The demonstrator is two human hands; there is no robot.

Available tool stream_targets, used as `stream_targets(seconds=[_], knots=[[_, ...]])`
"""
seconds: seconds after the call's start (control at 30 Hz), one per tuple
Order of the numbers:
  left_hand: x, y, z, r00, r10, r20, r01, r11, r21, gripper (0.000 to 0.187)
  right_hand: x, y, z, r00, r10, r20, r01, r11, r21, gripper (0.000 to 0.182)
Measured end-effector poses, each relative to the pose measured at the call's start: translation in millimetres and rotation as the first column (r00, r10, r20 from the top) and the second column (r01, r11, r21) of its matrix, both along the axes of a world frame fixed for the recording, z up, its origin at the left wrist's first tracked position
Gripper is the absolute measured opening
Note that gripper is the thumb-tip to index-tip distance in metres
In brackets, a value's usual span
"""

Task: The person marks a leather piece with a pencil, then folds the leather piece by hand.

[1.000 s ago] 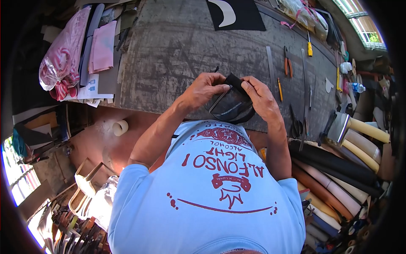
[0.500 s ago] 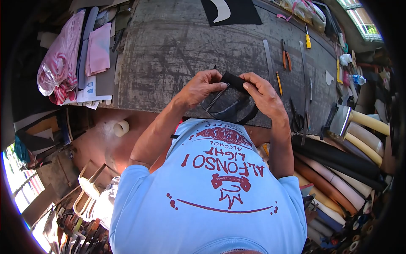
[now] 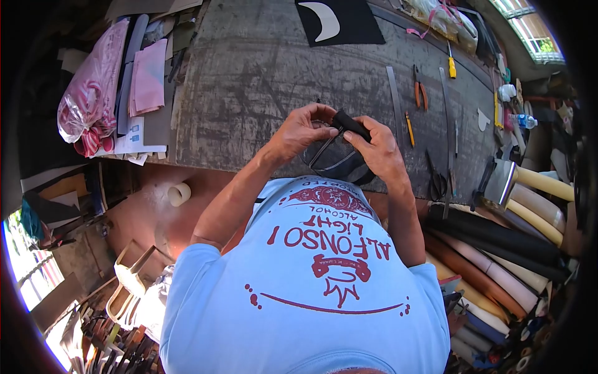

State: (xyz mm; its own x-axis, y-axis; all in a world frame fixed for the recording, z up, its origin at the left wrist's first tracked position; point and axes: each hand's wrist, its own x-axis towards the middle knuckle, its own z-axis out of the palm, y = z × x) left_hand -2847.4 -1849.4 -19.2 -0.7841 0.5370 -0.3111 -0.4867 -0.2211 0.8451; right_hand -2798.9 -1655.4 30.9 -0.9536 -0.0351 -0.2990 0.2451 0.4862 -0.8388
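At the near edge of the dark worktable [image 3: 249, 81], both hands grip a black strap piece [image 3: 352, 126]. Its thick, folded-looking upper part slants between the fingers. Thinner black bands with a pale line curve below it towards the blue shirt. My left hand [image 3: 300, 134] pinches the left end between thumb and fingers. On the right side, my right hand [image 3: 379, 148] is closed with its thumb pressed on the thick part; its fingers partly hide behind it.
To the right lie pliers [image 3: 421, 88], a pencil [image 3: 410, 129], metal rulers [image 3: 395, 100], scissors [image 3: 437, 181] and a hammer [image 3: 500, 181]. Beyond the hands is a black sheet with a white crescent [image 3: 327, 23]. Material rolls [image 3: 492, 230] stand low right; wrapped bundles [image 3: 93, 93] lie left.
My right hand has shifted a little left and in towards my left hand, and the thick black part is now tilted more steeply. Both hands keep hold.
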Motion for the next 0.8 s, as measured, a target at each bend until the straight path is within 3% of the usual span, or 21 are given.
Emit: stream_targets(seconds=[0.1,0.2,0.33,0.4,0.8], knots=[[-2.5,-2.9,-12.6,0.998,0.009,-0.067,-0.014,0.997,-0.077,0.026,-0.1,1.3,-4.0,1.000,-0.025,-0.014,0.025,1.000,-0.008,0.027],[-8.1,-7.0,-20.7,0.994,-0.105,-0.019,0.103,0.993,-0.056,0.026,-0.8,0.6,-3.6,0.999,-0.035,-0.021,0.035,0.999,-0.001,0.027],[-2.7,-5.4,-15.7,0.996,-0.081,-0.022,0.079,0.993,-0.093,0.022,3.9,-4.3,-7.2,0.998,-0.061,-0.008,0.061,0.996,-0.062,0.025],[-1.4,-6.2,-16.3,0.996,-0.092,-0.010,0.090,0.987,-0.135,0.022,6.1,-8.0,-3.2,0.998,-0.037,-0.047,0.036,0.999,-0.013,0.025],[13.0,-10.2,-3.5,0.995,-0.091,-0.038,0.087,0.991,-0.099,0.022,25.9,-16.9,-7.2,0.989,-0.059,-0.139,0.060,0.998,0.003,0.026]])
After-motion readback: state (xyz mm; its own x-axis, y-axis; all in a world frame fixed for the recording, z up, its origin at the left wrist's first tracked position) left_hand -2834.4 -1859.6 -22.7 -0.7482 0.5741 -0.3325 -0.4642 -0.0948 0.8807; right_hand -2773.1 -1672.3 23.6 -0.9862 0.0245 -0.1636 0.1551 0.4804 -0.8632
